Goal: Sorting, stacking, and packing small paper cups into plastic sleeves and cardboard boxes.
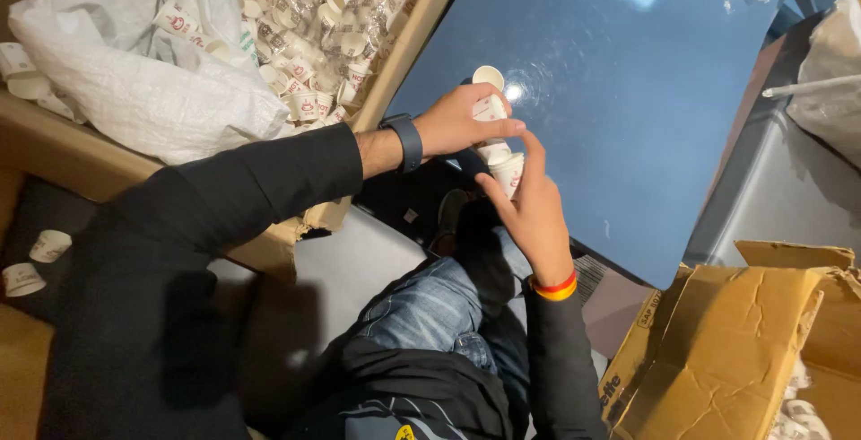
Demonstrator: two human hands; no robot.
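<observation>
Blue desk (646,108) fills the middle of the view, glossy, with the hands working over its near edge. A short stack of paper cups (495,135) sits between both hands there, its open top end pointing away from the person. Left hand (462,121), with a dark watch (408,142) on the wrist, is closed around the upper cups, thumb laid across them. Right hand (534,211), wearing a red and yellow band (556,287), pinches the lowest cup (509,171) with fingers curled round it. To the left, a cardboard box (408,54) holds a heap of loose cups and a white sack (134,72). Another torn box (735,341) lies at lower right
</observation>
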